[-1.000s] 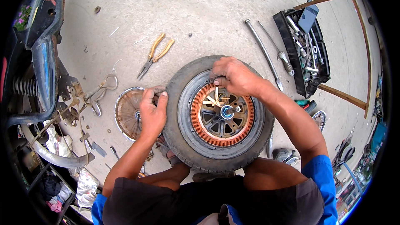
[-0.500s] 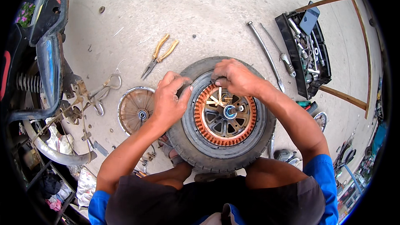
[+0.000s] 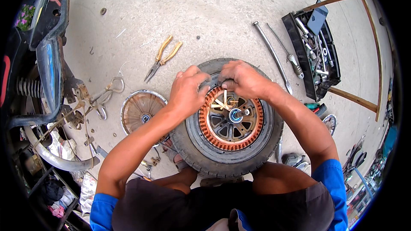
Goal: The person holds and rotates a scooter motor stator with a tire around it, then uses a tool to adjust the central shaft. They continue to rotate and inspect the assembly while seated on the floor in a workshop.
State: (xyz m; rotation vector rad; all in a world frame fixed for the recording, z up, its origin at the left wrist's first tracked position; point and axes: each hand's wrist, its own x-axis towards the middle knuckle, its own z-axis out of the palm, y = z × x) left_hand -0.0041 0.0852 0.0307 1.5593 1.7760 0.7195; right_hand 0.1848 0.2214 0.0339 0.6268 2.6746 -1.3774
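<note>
A hub-motor wheel with a black tyre (image 3: 269, 141) lies flat between my legs. Inside its grey rim (image 3: 257, 150) sits a copper-wound stator (image 3: 207, 133), with an axle (image 3: 240, 113) standing up at the centre. Several pale sleeved wires (image 3: 224, 95) spread across the stator's upper part. My right hand (image 3: 243, 80) is curled at the stator's top edge, thumb and fingers drawn together; what they grip is too small to tell. Just left of it, my left hand (image 3: 188, 92) reaches over the tyre, fingers bent, with a gap between thumb and forefinger.
Yellow-handled pliers (image 3: 162, 57) lie beyond the wheel. A round metal cover (image 3: 136, 107) is at the left. A steel bar (image 3: 272, 51), a screwdriver (image 3: 294, 65) and a black tool box (image 3: 311, 55) lie right. A vehicle frame (image 3: 52, 77) stands far left.
My left hand has moved right and slightly up, closer to my right hand. The right hand has stayed almost in place at the stator's top edge.
</note>
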